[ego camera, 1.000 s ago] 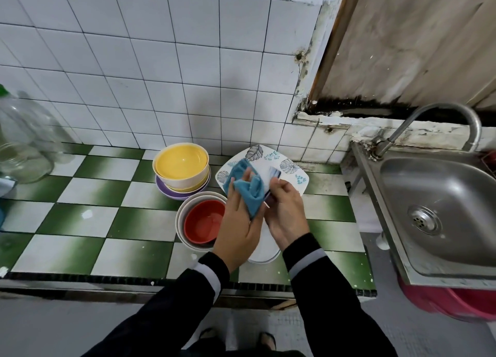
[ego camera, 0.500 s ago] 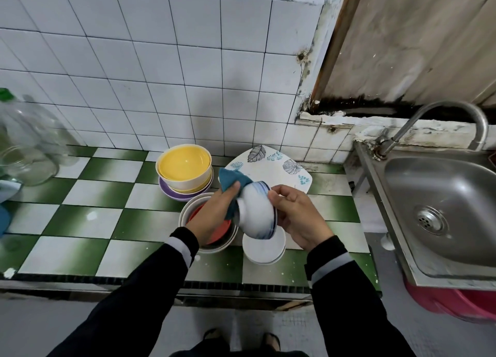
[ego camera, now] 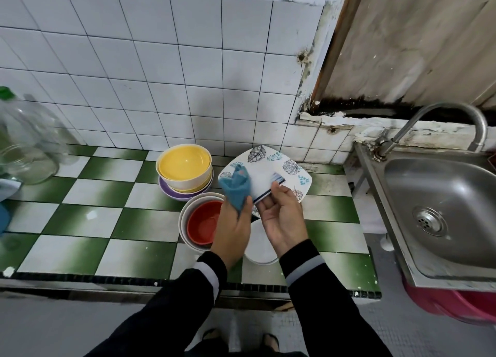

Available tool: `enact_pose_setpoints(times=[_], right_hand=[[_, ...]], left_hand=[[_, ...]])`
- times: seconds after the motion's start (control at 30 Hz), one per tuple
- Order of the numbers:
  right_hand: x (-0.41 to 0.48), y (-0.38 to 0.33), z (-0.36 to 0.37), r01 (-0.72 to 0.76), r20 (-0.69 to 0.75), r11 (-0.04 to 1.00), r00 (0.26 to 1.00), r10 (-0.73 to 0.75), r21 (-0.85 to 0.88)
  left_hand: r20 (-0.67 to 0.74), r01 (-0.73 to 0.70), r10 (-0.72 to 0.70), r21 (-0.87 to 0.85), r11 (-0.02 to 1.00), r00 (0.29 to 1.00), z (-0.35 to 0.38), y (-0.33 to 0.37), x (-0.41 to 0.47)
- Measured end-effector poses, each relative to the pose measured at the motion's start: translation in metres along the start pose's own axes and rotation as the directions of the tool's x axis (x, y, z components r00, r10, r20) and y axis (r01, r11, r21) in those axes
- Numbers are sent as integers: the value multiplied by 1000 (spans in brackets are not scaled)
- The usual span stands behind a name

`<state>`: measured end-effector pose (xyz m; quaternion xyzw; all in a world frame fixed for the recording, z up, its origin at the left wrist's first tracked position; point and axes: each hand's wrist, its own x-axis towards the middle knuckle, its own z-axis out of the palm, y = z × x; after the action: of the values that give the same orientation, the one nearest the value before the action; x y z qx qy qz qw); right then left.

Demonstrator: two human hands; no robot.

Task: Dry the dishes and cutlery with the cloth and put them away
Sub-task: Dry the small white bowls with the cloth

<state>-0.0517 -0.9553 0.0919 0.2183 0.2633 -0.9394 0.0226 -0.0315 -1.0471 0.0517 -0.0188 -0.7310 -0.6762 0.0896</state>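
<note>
Bowl (ego camera: 263, 184) above white dish (ego camera: 259, 247), leaf plate (ego camera: 284, 160) behind.

Bowl (ego camera: 262, 183) apparently turned against the cloth (ego camera: 236, 189).

Teal cloth (ego camera: 236, 193), blue-striped white bowl (ego camera: 263, 185), leaf-patterned white plate (ego camera: 285, 165), yellow bowl (ego camera: 183, 166), red bowl (ego camera: 202, 222), green-and-white chequered counter (ego camera: 94, 193).
</note>
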Motion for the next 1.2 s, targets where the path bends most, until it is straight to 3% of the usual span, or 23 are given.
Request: enact_pose_setpoints(times=[0.03,0.1,0.23,0.43,0.53,0.63,0.7,0.73,0.8,0.87,0.93,1.1,1.2], right_hand=[[1,2,-1,0,-9,1000,1000,-1,-17],[1,2,-2,-9,-33,998,999,7,-65],[-2,-6,-1,-42,-52,989,998,35,-139],[-2,-7,0,-113,-36,990,993,110,-85],[-4,-10,-6,-128,-66,969,991,117,-210],[2,-16,-26,43,-146,837,979,-145,-545],[9,-21,-40,103,-175,761,945,-275,-640],[12,-21,-45,53,-196,759,952,-233,-649],[11,-17,-50,-154,-220,767,975,17,-623],[8,-10,-51,-380,-186,777,925,333,-502],[7,-1,-55,-520,-75,791,847,526,-323],[4,8,-59,-609,152,787,773,616,-98],[-2,4,-54,-632,204,773,751,628,-55]], left_hand=[[114,-177,160,158,971,980,-4,-6,-1],[328,-468,360,360,807,874,-15,-18,2],[424,-551,383,412,726,821,-25,-19,8],[257,-479,406,530,700,877,-23,-20,18],[171,-407,383,574,710,908,-26,-12,25],[9,-166,179,421,892,984,-30,-2,29],[-88,2,16,203,979,996,-31,7,30],[-116,76,-67,72,995,991,-30,11,32],[-100,180,-197,-156,971,975,-29,18,35],[-30,239,-251,-212,948,968,-29,21,37],[35,261,-259,-183,948,965,-29,22,39],[51,259,-256,-62,964,965,-35,15,37],[77,267,-268,15,963,960,-39,17,38]])
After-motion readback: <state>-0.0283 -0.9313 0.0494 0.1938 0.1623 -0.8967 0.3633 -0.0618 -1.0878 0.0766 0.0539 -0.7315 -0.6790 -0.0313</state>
